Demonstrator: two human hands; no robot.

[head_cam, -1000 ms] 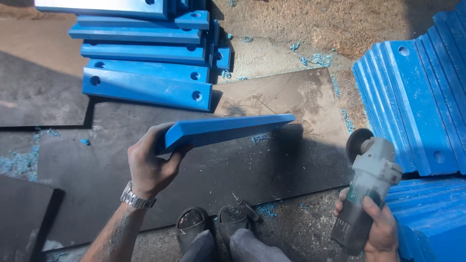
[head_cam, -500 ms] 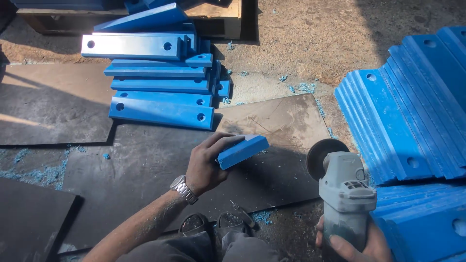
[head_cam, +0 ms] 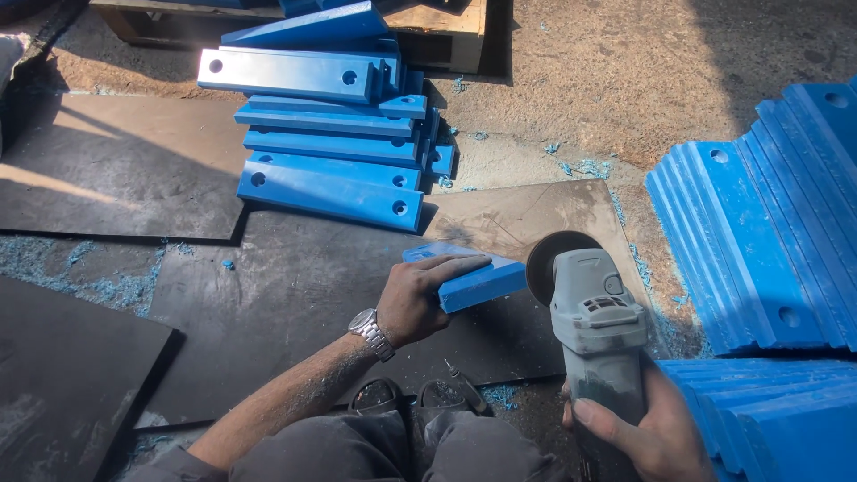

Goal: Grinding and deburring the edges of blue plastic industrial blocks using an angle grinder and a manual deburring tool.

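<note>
1. Stacks of blue plastic bars, two: one fanned pile [head_cam: 759,241] at right, leaning rows with bolt holes; one flat pile [head_cam: 330,134] at far centre, long axes left to right, holes near the ends, set against a wooden pallet [head_cam: 446,22].
2. Dark rubber mats [head_cam: 295,295], laid over gritty ground, strewn with blue shavings [head_cam: 107,286] at left.
3. Angle grinder [head_cam: 596,330], grey body, upright in view, dark disc [head_cam: 546,263] at its far end, just right of the held bar's end, close or touching; contact not certain.
4. Blue bar [head_cam: 478,278], held at centre, above the mat, foreshortened; long axis running from left-far towards right-near, cut end face turned to the disc; solid blue, flat faces, square edges.
5. Left hand [head_cam: 415,299], wrapped over the bar's near-left part, fingers across the top, thumb beneath; nearer hand to the bar; wristwatch [head_cam: 370,332] on the wrist.
6. Right hand [head_cam: 638,428], closed around the grinder's rear body, at near right.
7. Shoes [head_cam: 415,397], dark, near edge, between the forearms.
</note>
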